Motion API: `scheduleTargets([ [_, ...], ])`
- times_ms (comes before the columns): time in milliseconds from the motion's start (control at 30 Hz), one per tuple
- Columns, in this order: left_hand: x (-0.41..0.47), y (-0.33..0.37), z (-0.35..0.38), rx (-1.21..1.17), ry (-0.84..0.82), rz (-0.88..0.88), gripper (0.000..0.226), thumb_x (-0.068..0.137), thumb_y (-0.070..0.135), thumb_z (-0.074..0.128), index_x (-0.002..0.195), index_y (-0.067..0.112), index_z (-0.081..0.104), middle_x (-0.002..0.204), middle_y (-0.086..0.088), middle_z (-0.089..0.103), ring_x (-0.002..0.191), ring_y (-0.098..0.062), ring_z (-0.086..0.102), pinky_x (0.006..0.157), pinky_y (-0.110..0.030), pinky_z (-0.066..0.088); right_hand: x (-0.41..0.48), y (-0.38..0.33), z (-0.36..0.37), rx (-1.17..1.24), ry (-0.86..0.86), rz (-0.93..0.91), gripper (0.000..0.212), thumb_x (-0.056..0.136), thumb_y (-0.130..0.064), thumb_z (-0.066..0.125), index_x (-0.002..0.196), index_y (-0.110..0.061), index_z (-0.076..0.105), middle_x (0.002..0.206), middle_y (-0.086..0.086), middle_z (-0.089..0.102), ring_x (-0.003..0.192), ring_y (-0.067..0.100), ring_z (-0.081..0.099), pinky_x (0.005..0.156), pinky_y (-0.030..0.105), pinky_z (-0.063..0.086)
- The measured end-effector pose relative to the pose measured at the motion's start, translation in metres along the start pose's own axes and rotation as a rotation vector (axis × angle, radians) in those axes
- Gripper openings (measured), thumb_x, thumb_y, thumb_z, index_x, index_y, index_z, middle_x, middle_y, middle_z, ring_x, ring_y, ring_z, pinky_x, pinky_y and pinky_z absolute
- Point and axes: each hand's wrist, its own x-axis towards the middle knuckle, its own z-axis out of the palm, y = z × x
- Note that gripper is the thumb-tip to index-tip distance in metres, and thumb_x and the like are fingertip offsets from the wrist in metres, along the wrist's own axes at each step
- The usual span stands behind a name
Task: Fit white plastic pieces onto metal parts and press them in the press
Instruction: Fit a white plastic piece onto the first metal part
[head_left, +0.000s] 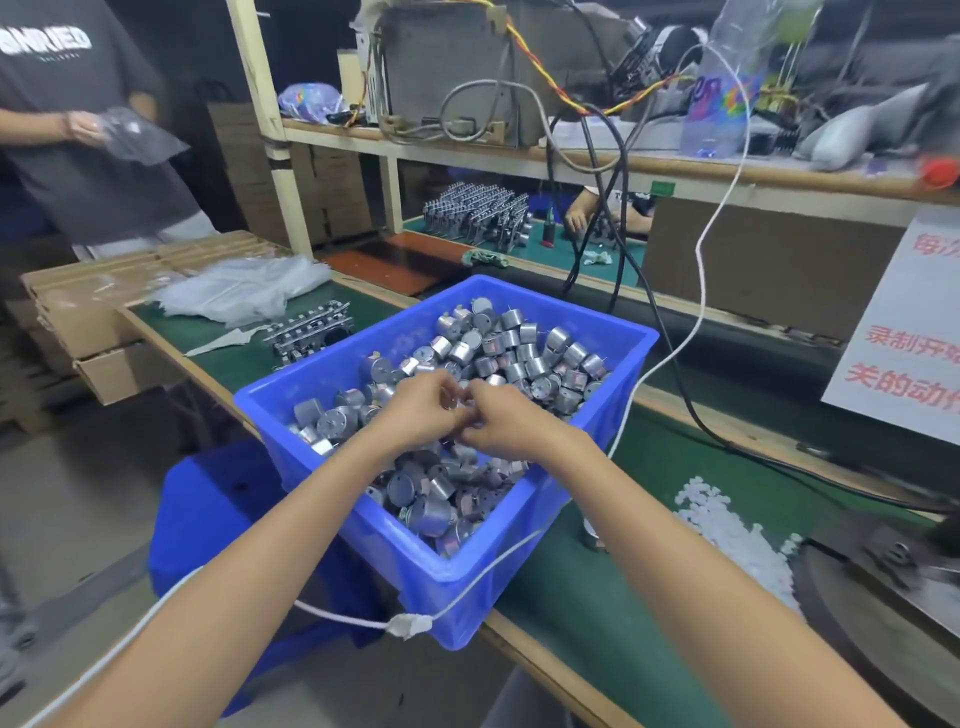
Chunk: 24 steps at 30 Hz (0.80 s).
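Metal parts (519, 345) beneath right grip (501, 423)

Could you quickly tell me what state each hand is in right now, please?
Left hand: fingers curled; whether it holds anything cannot be told.
Right hand: fingers curled against the left; likewise cannot be told.

Metal parts (519, 343): small silver cylindrical cans, loose heap at mixed angles, filling blue bin (431, 566) at frame centre. White plastic pieces (727, 530): tiny, loose pile on green mat (597, 597), lower right.
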Motion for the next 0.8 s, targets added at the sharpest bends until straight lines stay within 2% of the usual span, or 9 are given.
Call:
scheduleTargets([
  [100,-0.008,0.015,-0.005,-0.671,-0.030,-0.134,0.022,0.083,0.017,0.070,0.094,0.007,0.054,0.085,-0.009,0.066,0.063,-0.012,0.066,0.056,-0.020,0.052,-0.013,0.003,-0.006,0.167,0.279,-0.086,0.025,0.085,-0.015,0.061,0.107,-0.003,0.055,0.088,0.007,0.060,0.084,0.023,0.054,0.065,0.032,0.039],
  [167,-0.016,0.030,-0.004,-0.832,-0.026,-0.126,0.023,0.083,0.020,0.069,0.093,0.008,0.052,0.085,-0.009,0.067,0.062,-0.011,0.068,0.056,-0.019,0.053,-0.028,0.005,-0.011,0.279,0.399,-0.131,0.021,0.086,-0.017,0.065,0.100,-0.003,0.057,0.084,0.006,0.060,0.077,0.021,0.055,0.069,0.034,0.044],
  [300,-0.035,0.069,0.012,-0.724,-0.031,-0.007,0.018,0.088,0.027,0.062,0.088,0.011,0.054,0.080,-0.004,0.067,0.060,-0.009,0.065,0.054,-0.016,0.049,-0.072,0.026,-0.025,0.435,0.507,-0.144,0.017,0.084,-0.020,0.069,0.099,-0.017,0.060,0.089,0.005,0.065,0.072,0.013,0.059,0.069,0.030,0.048],
  [400,-0.049,0.099,0.031,-0.613,-0.140,0.125,0.010,0.094,0.009,0.052,0.087,0.015,0.057,0.084,-0.005,0.067,0.063,-0.009,0.067,0.058,-0.015,0.048,-0.113,0.052,-0.032,0.560,0.578,-0.074,0.022,0.085,-0.011,0.067,0.105,-0.019,0.062,0.092,0.002,0.069,0.081,0.018,0.066,0.071,0.036,0.053],
  [467,-0.060,0.115,0.051,-0.478,-0.140,0.194,0.017,0.090,0.002,0.054,0.083,0.018,0.057,0.089,-0.006,0.069,0.071,-0.016,0.068,0.068,-0.025,0.051,-0.141,0.067,-0.032,0.649,0.606,-0.063,0.026,0.085,-0.004,0.066,0.101,-0.024,0.061,0.086,-0.006,0.067,0.074,0.007,0.065,0.064,0.025,0.051],
  [533,-0.072,0.128,0.072,-0.355,-0.085,0.261,0.016,0.086,0.007,0.058,0.075,0.019,0.056,0.080,0.000,0.070,0.074,-0.016,0.067,0.070,-0.031,0.052,-0.168,0.079,-0.029,0.713,0.619,-0.029,0.028,0.086,-0.001,0.064,0.102,-0.024,0.061,0.086,-0.012,0.067,0.071,0.000,0.063,0.060,0.017,0.048],
  [633,-0.083,0.141,0.108,-0.303,-0.053,0.343,0.017,0.082,0.011,0.061,0.069,0.020,0.055,0.063,0.008,0.067,0.061,-0.005,0.062,0.060,-0.020,0.047,-0.206,0.096,-0.022,0.743,0.665,0.052,0.027,0.087,-0.005,0.064,0.109,-0.020,0.061,0.086,-0.007,0.069,0.072,0.005,0.065,0.062,0.018,0.048],
  [733,-0.088,0.148,0.154,-0.348,-0.159,0.347,0.023,0.083,0.009,0.063,0.066,0.023,0.055,0.063,0.011,0.064,0.069,-0.012,0.063,0.065,-0.021,0.047,-0.242,0.119,-0.012,0.745,0.706,0.190,0.027,0.089,-0.010,0.062,0.115,-0.017,0.061,0.081,-0.008,0.069,0.069,0.004,0.062,0.060,0.017,0.048],
  [800,-0.091,0.144,0.185,-0.354,-0.283,0.365,0.019,0.083,0.009,0.063,0.069,0.021,0.058,0.066,0.015,0.062,0.075,-0.011,0.062,0.068,-0.020,0.045,-0.262,0.135,0.003,0.742,0.732,0.301,0.026,0.092,-0.011,0.059,0.117,-0.013,0.061,0.077,-0.010,0.070,0.068,0.000,0.062,0.059,0.015,0.047],
])
